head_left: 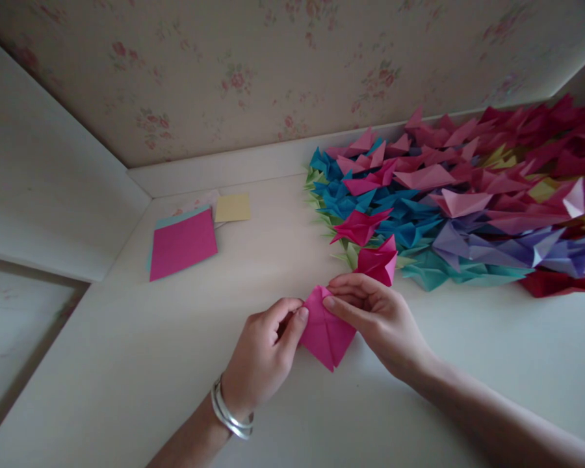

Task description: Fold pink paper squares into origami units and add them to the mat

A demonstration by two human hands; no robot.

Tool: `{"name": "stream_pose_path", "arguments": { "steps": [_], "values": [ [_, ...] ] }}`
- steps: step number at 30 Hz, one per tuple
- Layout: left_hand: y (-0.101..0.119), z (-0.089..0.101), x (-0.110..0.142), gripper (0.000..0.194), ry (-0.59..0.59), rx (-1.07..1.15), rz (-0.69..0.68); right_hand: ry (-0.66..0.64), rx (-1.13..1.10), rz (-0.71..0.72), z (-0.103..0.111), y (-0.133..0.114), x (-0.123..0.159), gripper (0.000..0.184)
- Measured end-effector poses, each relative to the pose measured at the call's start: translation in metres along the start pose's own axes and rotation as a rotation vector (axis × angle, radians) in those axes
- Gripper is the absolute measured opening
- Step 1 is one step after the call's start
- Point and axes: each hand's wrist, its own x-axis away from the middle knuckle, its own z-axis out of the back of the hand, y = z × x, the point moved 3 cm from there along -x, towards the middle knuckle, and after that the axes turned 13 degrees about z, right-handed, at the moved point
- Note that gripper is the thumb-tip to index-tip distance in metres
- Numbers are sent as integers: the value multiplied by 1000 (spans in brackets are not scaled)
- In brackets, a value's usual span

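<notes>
A diamond-shaped piece of folded bright pink paper (325, 331) is held between the two hands, just over or on the white surface (175, 351), one corner pointing back towards the person; whether that corner touches down, I cannot tell. The left hand (260, 351), with silver bangles (227, 413) at its wrist, pinches the left side of the paper, thumb on top and the fingers curled beneath. The right hand (387, 322) has its thumb pressed near the top corner, its fingers bent together behind and beside that edge (their tips are partly hidden).

The paper should be almost weightless and easy to bend, a little stiffer where layers stack up along the creases. It looks dry and matt, so a light pinch ought to grip well; the risk is rather a crushed point or a stray crease. The best holds are flat on the layered side edges, close to the folds, leaving the lower tips free of pressure.

Just beyond the right hand lies a deep pink folded-paper figure (377, 260), at the near edge of a crowded spread of many-coloured pointed paper figures (424, 175). Off to the left rest a flat magenta paper sheet (184, 246) and a small pale yellow paper square (233, 207)
</notes>
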Motion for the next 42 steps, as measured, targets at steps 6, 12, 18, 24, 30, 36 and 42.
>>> {"name": "stream_pose_path", "arguments": {
  "steps": [6,12,18,24,30,36,42],
  "values": [
    [0,-1,1,32,57,57,-138,-78,216,109,-3,-7,2,12],
    [1,-3,2,35,25,30,-170,-60,270,148,-3,-5,2,9],
    [3,-1,2,35,5,8,-160,-53,210,96,-4,-2,3,8],
    [4,-1,2,35,-2,-33,-173,-67,136,48,-4,-2,3,11],
    [2,-2,2,35,-41,48,-102,-67,165,85,-4,-2,4,11],
    [-4,-10,3,53,-291,277,149,-145,357,264,-3,-9,6,23],
    [-2,-8,3,51,-260,246,105,-248,395,268,-5,-15,4,20]
  ]
}}
